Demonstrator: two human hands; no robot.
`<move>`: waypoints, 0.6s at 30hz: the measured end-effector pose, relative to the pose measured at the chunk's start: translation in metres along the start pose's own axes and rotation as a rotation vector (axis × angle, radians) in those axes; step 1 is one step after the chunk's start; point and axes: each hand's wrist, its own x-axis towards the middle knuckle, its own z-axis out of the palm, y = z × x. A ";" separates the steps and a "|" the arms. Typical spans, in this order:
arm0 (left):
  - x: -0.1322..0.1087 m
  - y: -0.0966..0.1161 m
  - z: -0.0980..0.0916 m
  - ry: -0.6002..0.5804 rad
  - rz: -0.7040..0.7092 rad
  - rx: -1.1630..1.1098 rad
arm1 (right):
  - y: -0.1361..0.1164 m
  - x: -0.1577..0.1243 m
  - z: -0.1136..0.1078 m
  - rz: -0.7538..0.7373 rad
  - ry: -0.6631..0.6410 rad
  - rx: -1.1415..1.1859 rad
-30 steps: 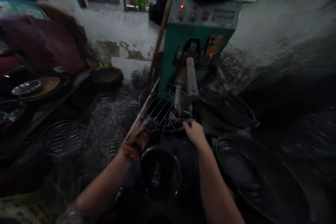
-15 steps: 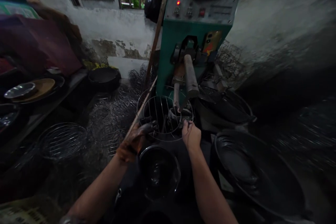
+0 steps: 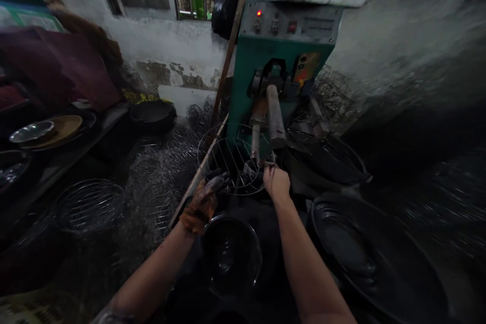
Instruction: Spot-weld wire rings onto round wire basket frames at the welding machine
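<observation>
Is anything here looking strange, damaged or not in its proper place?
The left hand wears a soiled orange glove, while the right hand is bare; both grip the wire rack at the green machine. Tangled wire lies heaped alongside.

Right wall (image 3: 410, 50) and dark basins (image 3: 379, 258) are motion-blurred; control panel (image 3: 292, 23) labels are too small to read; both forearms are cut off at the bottom edge

My head camera looks forward and down from close above my forearms toward the green machine (image 3: 281, 76) ahead
</observation>
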 end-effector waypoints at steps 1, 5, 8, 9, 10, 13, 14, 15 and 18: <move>0.001 -0.003 -0.006 -0.006 -0.012 0.002 | 0.000 0.001 0.000 0.000 0.001 -0.005; 0.004 -0.008 -0.018 -0.064 -0.015 0.012 | 0.003 0.003 0.001 -0.021 0.026 0.000; 0.005 -0.009 -0.012 -0.098 0.057 0.011 | 0.004 0.003 0.003 -0.024 0.012 0.015; 0.005 -0.008 -0.009 -0.107 0.065 0.008 | 0.004 0.004 0.003 -0.019 0.005 0.023; 0.004 -0.007 -0.006 -0.111 0.069 0.005 | 0.004 0.005 0.004 -0.016 0.003 0.033; 0.001 -0.005 -0.001 -0.118 0.050 -0.005 | 0.006 0.010 0.008 -0.035 0.044 0.079; -0.001 -0.004 -0.001 -0.119 0.040 -0.009 | 0.009 0.011 0.010 -0.045 0.060 0.098; -0.003 -0.003 -0.001 -0.114 0.031 -0.014 | 0.014 0.011 0.012 -0.057 0.074 0.121; -0.009 0.003 -0.003 -0.101 -0.013 -0.038 | 0.035 0.000 0.024 -0.133 0.067 0.249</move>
